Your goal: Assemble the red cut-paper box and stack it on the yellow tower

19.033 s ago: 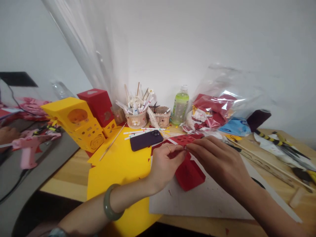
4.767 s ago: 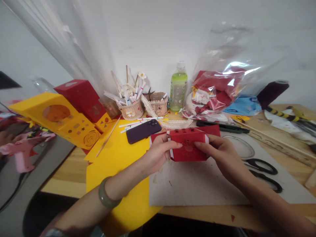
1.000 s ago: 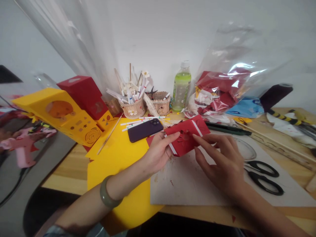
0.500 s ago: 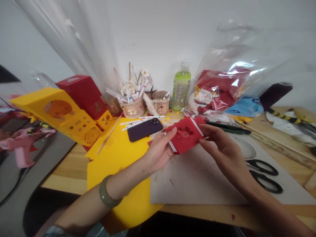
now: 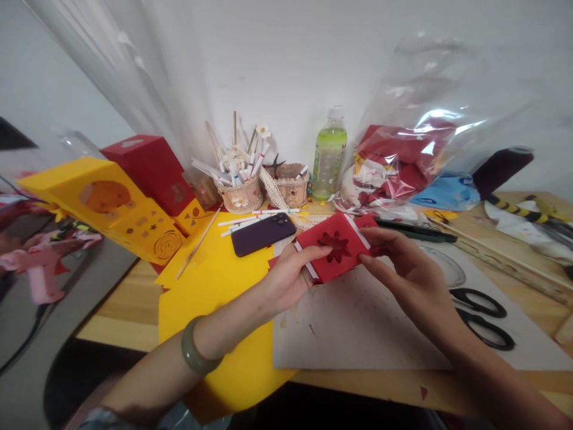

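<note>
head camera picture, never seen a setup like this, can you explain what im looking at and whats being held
There is no robot here: these are a person's own bare hands, seen by a camera worn on that person's head, looking forward and down. The left hand holds a folded red paper piece with a flower-shaped cutout; the right hand has its fingertips at the opposite edge. On the wooden table lie a yellow sheet and a pale board with black-handled scissors. Behind are a dark phone, a basket of markers and a bottle.
</note>
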The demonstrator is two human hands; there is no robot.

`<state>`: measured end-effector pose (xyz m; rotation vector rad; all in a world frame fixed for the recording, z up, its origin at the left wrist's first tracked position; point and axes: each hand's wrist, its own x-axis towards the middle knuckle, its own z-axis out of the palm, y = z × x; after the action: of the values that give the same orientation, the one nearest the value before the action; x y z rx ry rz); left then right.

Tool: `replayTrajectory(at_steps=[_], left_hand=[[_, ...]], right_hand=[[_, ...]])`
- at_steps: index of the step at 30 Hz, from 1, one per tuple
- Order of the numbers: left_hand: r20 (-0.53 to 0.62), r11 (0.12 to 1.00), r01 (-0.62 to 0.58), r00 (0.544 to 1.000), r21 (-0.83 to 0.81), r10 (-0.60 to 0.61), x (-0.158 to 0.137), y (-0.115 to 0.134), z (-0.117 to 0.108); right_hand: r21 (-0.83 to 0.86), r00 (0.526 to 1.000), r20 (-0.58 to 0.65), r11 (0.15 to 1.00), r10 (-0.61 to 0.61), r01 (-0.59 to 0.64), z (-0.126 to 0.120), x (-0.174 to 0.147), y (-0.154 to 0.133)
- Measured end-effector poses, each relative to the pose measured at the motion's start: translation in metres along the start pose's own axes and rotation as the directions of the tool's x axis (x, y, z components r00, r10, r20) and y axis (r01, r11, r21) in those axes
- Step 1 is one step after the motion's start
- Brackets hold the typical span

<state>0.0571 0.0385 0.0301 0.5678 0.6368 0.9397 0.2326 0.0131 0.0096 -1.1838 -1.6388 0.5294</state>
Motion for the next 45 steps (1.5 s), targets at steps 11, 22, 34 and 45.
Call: replayTrajectory(at_steps=[11,22,34,45], left_hand=[[-0.003,1.0,0.011,1.0,-0.009,-0.011,0.003,-0.001,-0.004],[-0.004,0.994,-0.026,1.0,0.104,0.027,0.002,-0.003,-0.006],[0.11,0.973,0.009,0.993,0.229,-0.035,0.004,0.004,-0.011],[0.124,0.961,-0.037,0.992,0.274,0.003,0.0,0.003,-0.007]], right_hand=[[-0.086,0.998,-0.061,0.996,-0.033,0.027,-0.002,0.0,0.0],[-0.547,0.848,-0.011,0.713,-0.53,0.439,0.0,-0.001,-0.008],[-0.634,0.716,0.185,0.475,-0.673,0.611,-0.015,0.001,-0.004],[-0.414,0.829,0.109,0.734,-0.548,0.539,0.003,-0.001,-0.022]])
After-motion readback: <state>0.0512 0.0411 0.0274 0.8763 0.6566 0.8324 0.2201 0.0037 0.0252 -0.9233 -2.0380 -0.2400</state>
